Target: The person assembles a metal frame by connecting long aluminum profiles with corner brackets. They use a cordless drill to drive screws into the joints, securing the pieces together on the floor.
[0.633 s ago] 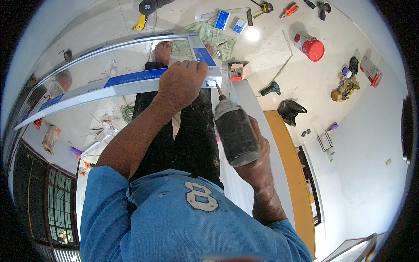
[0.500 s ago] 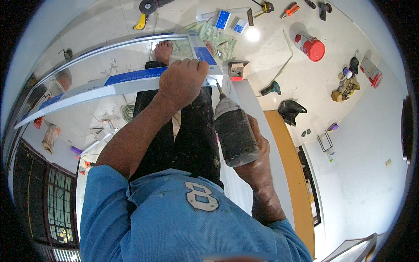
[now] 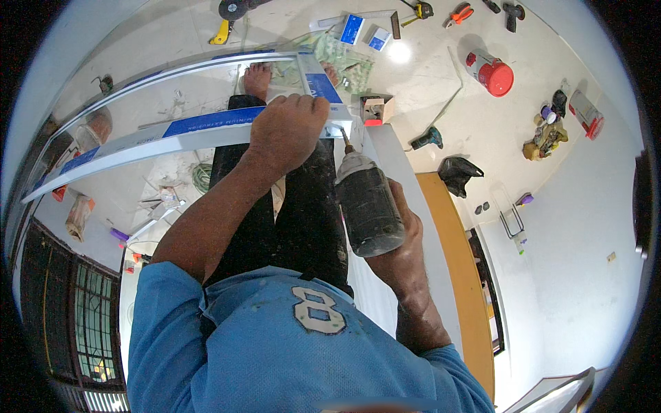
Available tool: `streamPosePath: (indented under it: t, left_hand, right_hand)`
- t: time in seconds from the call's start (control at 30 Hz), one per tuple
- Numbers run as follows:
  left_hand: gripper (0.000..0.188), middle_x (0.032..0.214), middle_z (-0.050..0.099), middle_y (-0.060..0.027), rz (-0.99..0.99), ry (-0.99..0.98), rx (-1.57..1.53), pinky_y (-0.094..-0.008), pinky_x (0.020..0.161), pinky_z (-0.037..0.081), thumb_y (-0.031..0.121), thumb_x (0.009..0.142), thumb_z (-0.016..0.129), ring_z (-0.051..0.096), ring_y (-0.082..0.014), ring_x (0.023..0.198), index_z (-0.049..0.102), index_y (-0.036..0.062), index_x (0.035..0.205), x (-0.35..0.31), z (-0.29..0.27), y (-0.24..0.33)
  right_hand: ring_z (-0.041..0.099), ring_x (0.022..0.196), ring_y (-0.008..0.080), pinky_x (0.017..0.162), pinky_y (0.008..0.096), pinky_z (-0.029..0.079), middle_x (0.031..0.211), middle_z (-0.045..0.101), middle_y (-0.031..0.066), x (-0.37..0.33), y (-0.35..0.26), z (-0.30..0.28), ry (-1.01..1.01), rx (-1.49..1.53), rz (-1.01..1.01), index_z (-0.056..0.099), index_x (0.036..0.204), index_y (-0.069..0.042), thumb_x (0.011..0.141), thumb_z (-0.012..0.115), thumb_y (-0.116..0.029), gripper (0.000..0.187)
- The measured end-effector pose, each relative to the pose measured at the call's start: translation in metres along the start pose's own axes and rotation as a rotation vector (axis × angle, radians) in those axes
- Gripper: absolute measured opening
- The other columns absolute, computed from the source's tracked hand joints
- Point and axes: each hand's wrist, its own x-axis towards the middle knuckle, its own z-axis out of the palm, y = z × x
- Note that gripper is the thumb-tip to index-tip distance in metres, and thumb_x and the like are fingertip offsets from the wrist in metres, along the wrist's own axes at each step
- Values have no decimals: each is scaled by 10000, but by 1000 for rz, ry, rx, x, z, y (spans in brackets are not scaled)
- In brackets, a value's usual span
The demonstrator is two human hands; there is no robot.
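left hand [image 3: 288, 131] presses aluminium frame [image 3: 172, 134]; right hand [image 3: 399, 241] grips dark drill [image 3: 368, 210]

Your support is the white floor [image 3: 441, 89]. On it: red can [image 3: 493, 73], teal drill [image 3: 427, 140], black bag [image 3: 457, 172], orange pliers [image 3: 459, 14], yellow scraper [image 3: 221, 32].
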Motion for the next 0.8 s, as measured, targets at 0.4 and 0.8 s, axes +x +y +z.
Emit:
streamPosePath:
  t: [0.4, 0.8]
  left_hand:
    - [213, 919, 741, -127, -10, -10, -6, -414, 799, 625, 140, 922, 759, 772, -274, 890, 678, 19, 1078, 1, -1, 0]
    - [194, 896, 735, -120, -7, 67, -21, -413, 780, 621, 149, 901, 758, 770, -273, 871, 679, 37, 1038, 2, -1, 2]
  right_hand:
    - [819, 1057, 405, 871, 458, 666, 1114, 816, 237, 7, -11, -13, -62, -83, 11, 549, 1476, -55, 849, 919, -136, 733]
    - [819, 1085, 386, 895, 452, 660, 1122, 821, 234, 16, -21, -23, -88, -45, 73, 643, 1419, -68, 898, 897, -188, 592]
